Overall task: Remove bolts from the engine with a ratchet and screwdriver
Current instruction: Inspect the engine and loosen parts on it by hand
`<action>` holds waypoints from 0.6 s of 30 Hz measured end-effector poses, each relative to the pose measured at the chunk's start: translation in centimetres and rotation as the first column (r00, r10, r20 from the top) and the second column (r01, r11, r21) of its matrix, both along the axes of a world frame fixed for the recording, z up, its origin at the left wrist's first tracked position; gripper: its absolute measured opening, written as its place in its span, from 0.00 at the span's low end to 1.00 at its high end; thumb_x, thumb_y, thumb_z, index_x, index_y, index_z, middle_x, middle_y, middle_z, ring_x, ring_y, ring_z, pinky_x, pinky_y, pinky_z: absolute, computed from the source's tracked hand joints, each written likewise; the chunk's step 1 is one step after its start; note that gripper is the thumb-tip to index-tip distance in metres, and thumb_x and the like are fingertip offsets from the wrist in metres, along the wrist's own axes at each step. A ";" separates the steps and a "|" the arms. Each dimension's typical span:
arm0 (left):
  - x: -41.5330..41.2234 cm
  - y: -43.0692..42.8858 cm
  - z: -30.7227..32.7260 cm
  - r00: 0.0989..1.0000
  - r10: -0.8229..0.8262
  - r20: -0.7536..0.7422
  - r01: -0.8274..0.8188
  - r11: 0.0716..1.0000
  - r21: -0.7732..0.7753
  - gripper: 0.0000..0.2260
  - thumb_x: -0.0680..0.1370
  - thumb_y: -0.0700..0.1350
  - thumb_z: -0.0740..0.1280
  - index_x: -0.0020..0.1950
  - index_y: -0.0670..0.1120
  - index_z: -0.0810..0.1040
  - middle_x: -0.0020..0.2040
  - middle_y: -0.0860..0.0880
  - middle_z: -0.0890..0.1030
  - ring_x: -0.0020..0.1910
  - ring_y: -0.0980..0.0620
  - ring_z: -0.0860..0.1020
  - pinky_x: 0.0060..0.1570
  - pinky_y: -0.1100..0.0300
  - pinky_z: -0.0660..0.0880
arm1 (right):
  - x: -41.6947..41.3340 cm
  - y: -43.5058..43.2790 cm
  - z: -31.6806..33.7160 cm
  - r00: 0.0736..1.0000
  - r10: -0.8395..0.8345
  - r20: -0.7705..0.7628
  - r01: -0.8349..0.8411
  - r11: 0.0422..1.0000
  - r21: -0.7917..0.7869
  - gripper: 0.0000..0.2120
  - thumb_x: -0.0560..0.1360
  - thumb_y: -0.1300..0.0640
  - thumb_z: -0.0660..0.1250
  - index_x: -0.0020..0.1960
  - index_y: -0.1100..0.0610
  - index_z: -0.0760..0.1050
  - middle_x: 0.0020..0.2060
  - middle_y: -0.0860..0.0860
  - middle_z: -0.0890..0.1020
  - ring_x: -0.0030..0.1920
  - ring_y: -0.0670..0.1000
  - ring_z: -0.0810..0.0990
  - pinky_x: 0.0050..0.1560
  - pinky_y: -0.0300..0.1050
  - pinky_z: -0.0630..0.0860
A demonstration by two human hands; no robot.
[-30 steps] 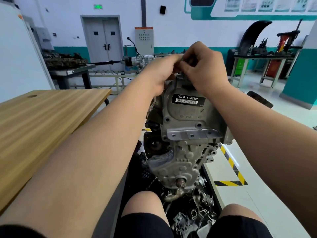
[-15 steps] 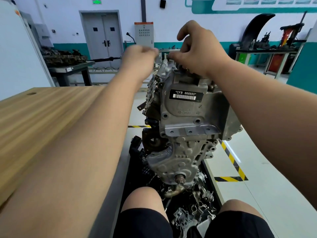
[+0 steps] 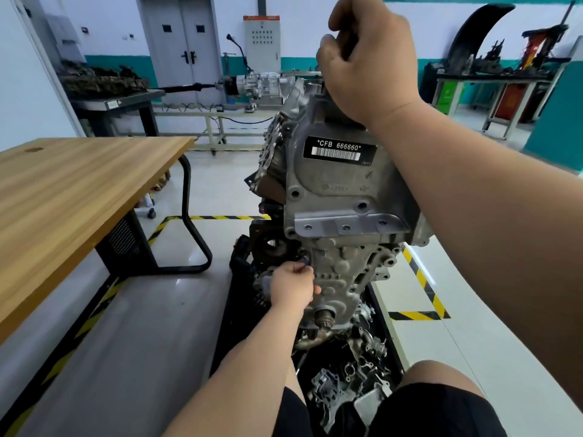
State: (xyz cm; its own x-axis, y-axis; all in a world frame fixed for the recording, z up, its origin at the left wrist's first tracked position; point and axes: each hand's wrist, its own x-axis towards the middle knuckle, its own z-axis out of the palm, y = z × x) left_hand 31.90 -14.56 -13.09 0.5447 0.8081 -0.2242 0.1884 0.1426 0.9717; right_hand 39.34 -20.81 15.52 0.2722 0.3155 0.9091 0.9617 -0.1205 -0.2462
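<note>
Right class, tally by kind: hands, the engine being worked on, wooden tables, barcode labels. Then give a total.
Hands: 2, left hand and right hand
Engine: 1
Wooden table: 1
Barcode label: 1
Total: 5

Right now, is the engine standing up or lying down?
Standing up: the engine rises on end, its barcode label level near the top.

right hand (image 3: 369, 64) grip: fingers curl over the top of the engine (image 3: 340, 197); whatever they hold is hidden behind the hand.
left hand (image 3: 291, 287) grip: pinches a small dark piece (image 3: 304, 263) low on the engine's flank, too small to name.
counter (image 3: 79, 184): cut off by the left edge.
crate (image 3: 225, 326): its near end is hidden by the person's legs.
</note>
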 end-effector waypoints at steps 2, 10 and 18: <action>-0.6 0.4 -0.3 0.999 0.009 0.038 -0.006 0.997 -0.076 0.06 0.80 0.39 0.65 0.44 0.47 0.78 0.36 0.49 0.80 0.21 0.57 0.76 0.20 0.65 0.67 | 0.1 0.0 0.0 1.000 -0.015 0.004 0.015 1.000 0.007 0.14 0.73 0.53 0.60 0.53 0.60 0.76 0.34 0.47 0.75 0.34 0.47 0.71 0.38 0.38 0.67; 0.3 1.1 1.8 0.998 0.032 0.045 -0.029 0.998 -0.051 0.14 0.80 0.41 0.65 0.33 0.44 0.74 0.29 0.50 0.76 0.18 0.58 0.69 0.21 0.67 0.63 | 0.4 0.1 0.2 0.997 -0.072 0.022 0.073 0.996 -0.043 0.10 0.74 0.50 0.57 0.50 0.52 0.73 0.36 0.47 0.75 0.37 0.46 0.71 0.39 0.36 0.65; 0.7 1.7 2.2 0.998 0.043 0.041 -0.032 0.970 -0.242 0.11 0.78 0.40 0.66 0.36 0.42 0.75 0.20 0.53 0.75 0.17 0.59 0.69 0.19 0.68 0.62 | 0.7 0.2 0.1 0.994 -0.106 0.037 0.108 0.993 -0.043 0.14 0.74 0.50 0.57 0.52 0.54 0.76 0.34 0.47 0.73 0.36 0.46 0.69 0.39 0.35 0.62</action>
State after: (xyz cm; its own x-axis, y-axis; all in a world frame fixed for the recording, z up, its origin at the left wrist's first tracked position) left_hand 32.58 -12.87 -10.89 0.5293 0.7531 -0.3906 0.1346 0.3800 0.9151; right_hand 40.00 -20.56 15.64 0.2753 0.3272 0.9040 0.9506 -0.2333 -0.2050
